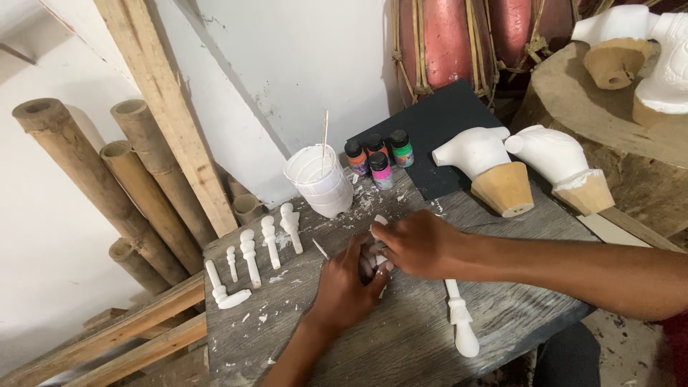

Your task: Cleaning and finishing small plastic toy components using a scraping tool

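My left hand (345,284) and my right hand (419,242) meet over the grey wooden board (401,337), both wrapped around a small white carved piece (378,252) held between them. A thin pale stick (321,249) pokes out by my left fingers. A long white carved peg (460,319) lies just right of the hands. A row of several white carved pegs (259,251) lies to the left.
A stack of white plastic cups (320,180) with a stick stands behind the hands, beside small paint bottles (378,161). Two white figures on tan bases (494,172) sit on the right. Bamboo poles (107,179) and planks lean at left; a drum stands behind.
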